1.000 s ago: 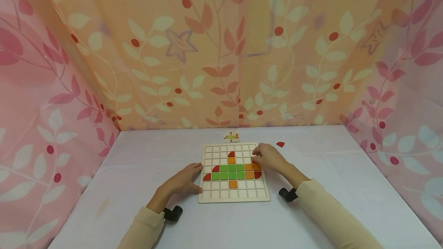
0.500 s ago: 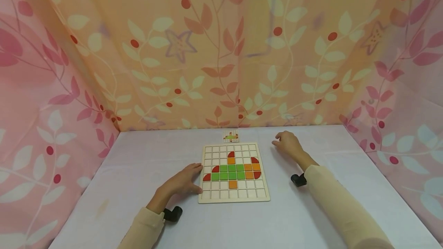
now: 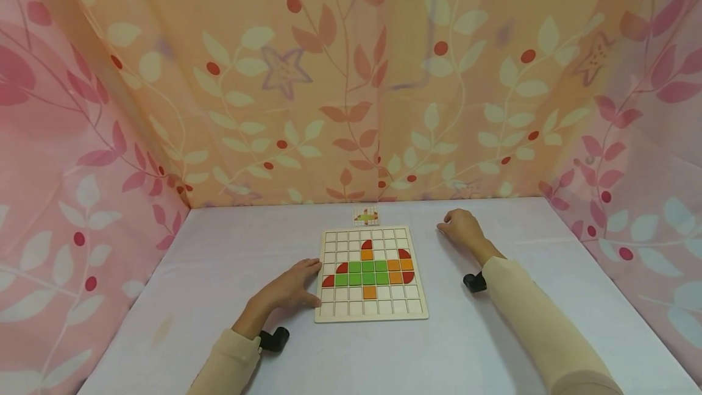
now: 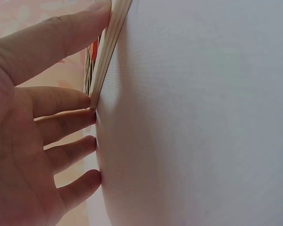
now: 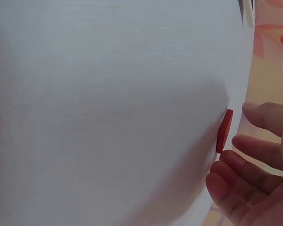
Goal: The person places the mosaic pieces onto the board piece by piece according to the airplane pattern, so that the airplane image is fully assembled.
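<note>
A wooden grid board [image 3: 342,308] lies flat on the table with green, orange and red pieces set in its squares. At its left edge rests my left hand [image 3: 290,285], thumb and fingers spread and touching the rim. The left wrist view shows the fingertips along the board's side [image 4: 108,52]. My right hand [image 3: 463,228] is beyond the board's far right corner, fingers loosely bent. In the right wrist view a red quarter-round piece [image 5: 225,132] is on the cloth just beside the thumb and index fingertips, with no pinch visible. The right hand hides this piece from the head view.
Behind the board stands a small pattern card [image 3: 366,216] showing a similar coloured figure. White cloth [image 3: 351,358] covers the table. Patterned curtains [image 3: 351,108] enclose the back and both sides. A black wrist camera [image 3: 274,339] sits on each wrist.
My right hand has left a red piece at the board's right side, then moved right and away to the other red piece. The left hand has stayed at the board's edge.
</note>
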